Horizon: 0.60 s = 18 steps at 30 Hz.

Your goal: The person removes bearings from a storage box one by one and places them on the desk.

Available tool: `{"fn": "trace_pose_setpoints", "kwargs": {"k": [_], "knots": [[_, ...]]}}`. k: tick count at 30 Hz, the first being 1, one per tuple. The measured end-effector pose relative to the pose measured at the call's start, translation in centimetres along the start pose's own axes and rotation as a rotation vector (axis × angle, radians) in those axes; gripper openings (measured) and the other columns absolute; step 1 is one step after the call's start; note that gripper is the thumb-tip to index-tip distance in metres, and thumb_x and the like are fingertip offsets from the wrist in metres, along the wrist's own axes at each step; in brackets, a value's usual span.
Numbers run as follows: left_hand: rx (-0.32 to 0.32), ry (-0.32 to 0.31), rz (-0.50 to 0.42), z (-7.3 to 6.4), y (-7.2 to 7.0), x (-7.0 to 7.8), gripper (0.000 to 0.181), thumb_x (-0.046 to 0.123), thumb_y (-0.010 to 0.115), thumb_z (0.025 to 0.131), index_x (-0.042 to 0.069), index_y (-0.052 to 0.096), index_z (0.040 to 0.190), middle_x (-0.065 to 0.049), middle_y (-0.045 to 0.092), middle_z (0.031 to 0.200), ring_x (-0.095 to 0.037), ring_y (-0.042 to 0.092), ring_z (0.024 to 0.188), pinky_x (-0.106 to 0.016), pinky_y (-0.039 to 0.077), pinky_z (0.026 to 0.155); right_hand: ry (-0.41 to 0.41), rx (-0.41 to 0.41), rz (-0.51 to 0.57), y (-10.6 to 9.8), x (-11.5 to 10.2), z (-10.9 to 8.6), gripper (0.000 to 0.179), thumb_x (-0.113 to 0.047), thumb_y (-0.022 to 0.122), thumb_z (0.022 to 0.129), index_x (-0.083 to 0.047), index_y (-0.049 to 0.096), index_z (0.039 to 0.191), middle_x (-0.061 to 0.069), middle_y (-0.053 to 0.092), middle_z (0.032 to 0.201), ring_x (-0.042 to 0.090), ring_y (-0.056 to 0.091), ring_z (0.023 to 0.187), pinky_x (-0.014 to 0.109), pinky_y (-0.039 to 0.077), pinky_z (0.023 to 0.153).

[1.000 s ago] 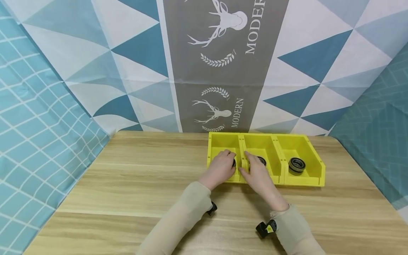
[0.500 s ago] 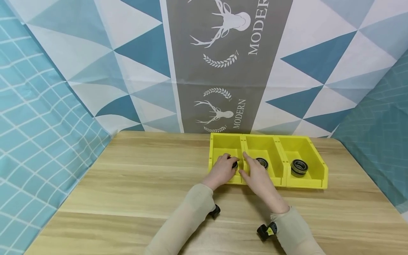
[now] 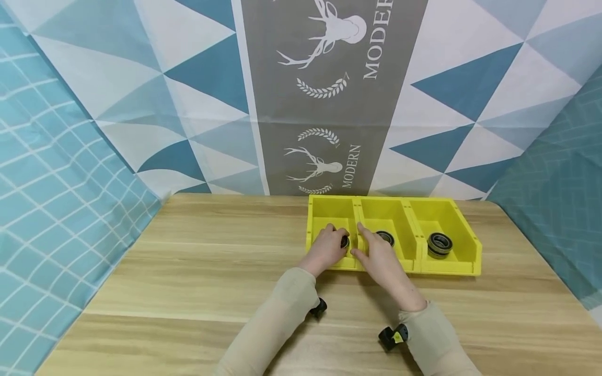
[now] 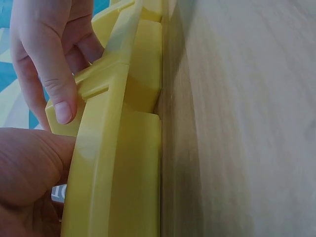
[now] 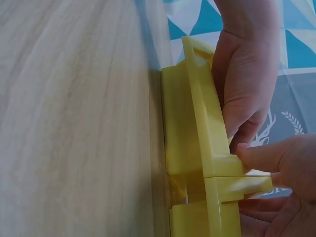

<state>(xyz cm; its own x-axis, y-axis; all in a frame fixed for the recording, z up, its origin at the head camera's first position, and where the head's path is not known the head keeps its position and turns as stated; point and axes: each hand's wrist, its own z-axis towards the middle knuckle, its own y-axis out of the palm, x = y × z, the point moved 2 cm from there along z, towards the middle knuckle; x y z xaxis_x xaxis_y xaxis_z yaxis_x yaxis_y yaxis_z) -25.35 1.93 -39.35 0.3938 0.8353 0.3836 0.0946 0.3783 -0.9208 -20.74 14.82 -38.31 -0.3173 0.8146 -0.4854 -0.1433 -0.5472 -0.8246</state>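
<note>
Three joined yellow bins stand side by side in the head view. My left hand (image 3: 324, 249) reaches into the left bin (image 3: 329, 209), its fingers curled round a dark ring-shaped bearing (image 3: 345, 242) that is partly hidden by them. My right hand (image 3: 382, 261) straddles the wall between the left and middle bins, thumb on the left side and fingers on the other; the right wrist view shows its thumb (image 5: 261, 157) against that wall. Beside those fingers, another bearing (image 3: 385, 238) lies in the middle bin (image 3: 380, 209).
In the right bin (image 3: 430, 211), bearings (image 3: 439, 244) are stacked. The bins rest near the back of a wooden table (image 3: 211, 271), before a patterned cloth backdrop (image 3: 320, 115). Bare tabletop extends to the left of the bins and in front of them.
The left fingers have shifted slightly around the bearing, after an index finger reached over it half a second ago. The right hand stays at the dividing wall. The head view has swayed a little.
</note>
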Motion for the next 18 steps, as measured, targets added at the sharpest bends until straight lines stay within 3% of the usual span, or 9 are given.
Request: {"fn": "trace_pose_setpoints", "kwargs": {"k": [9,18], "knots": [[-0.032,-0.046,0.003,-0.28,0.15,0.68,0.037,0.018,0.063,0.083,0.011,0.058,0.119,-0.013,0.054,0.110,-0.026,0.055,0.096,-0.035,0.048,0.081,0.022,-0.022,-0.005,-0.02,0.36,-0.29,0.064,-0.019,0.064,0.083,-0.001,0.037,0.137,0.023,0.046,0.131,0.040,0.048,0.114,0.049,0.042,0.090],[0.001,-0.078,0.008,0.05,0.03,0.56,0.042,0.023,0.068,0.079,0.011,0.058,0.118,-0.012,0.054,0.109,-0.025,0.055,0.095,-0.034,0.048,0.080,0.006,-0.008,-0.011,-0.14,0.20,0.04,0.063,-0.018,0.065,0.083,0.000,0.037,0.137,0.022,0.047,0.131,0.040,0.049,0.113,0.049,0.042,0.090]]}}
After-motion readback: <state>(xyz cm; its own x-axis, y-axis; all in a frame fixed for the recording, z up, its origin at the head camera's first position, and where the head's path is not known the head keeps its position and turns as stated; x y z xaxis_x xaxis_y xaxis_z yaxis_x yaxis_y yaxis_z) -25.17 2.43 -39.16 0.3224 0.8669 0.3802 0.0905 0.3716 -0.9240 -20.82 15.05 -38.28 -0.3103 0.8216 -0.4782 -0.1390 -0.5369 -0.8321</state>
